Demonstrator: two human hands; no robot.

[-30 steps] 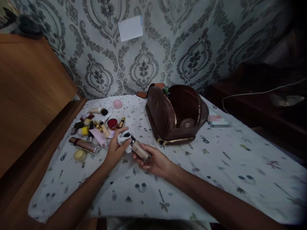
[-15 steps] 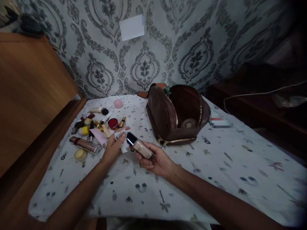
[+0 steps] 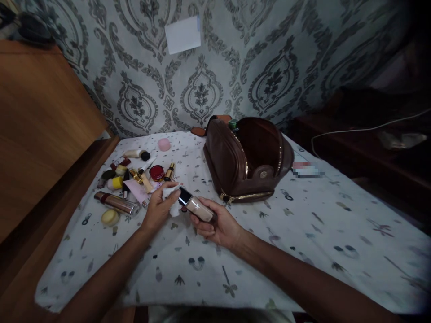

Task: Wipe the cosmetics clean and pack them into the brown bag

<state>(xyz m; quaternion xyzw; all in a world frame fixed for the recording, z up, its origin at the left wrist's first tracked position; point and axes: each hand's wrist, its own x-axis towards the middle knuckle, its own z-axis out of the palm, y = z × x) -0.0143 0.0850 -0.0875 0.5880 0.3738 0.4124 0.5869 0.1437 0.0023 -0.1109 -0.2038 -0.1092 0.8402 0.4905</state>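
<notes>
My right hand (image 3: 220, 224) is closed around the beige body of a foundation bottle (image 3: 200, 208), which lies tilted with its black cap toward the left. In my left hand (image 3: 160, 206) is a crumpled white wipe (image 3: 174, 207), pinched between thumb and fingers; the thumb rests by the bottle's black cap. Just beyond the left hand lies a group of cosmetics, among them a red round jar (image 3: 156, 172), a gold-and-black lipstick (image 3: 170, 172), a pink tube (image 3: 136, 190) and a bronze cylindrical bottle (image 3: 116, 203).
A brown leather bag (image 3: 225, 157) stands unzipped at the back right, a green cap (image 3: 233, 123) at its opening. A pink sponge-like piece (image 3: 164, 144) and a yellow-lidded jar (image 3: 110, 218) lie on the patterned cloth (image 3: 161, 273). A wooden cabinet (image 3: 43, 112) borders the left.
The left thumb has shifted slightly onto the bottle's black cap, with the wipe against it. The whole view has moved a little; the bottle stays in the right hand.
</notes>
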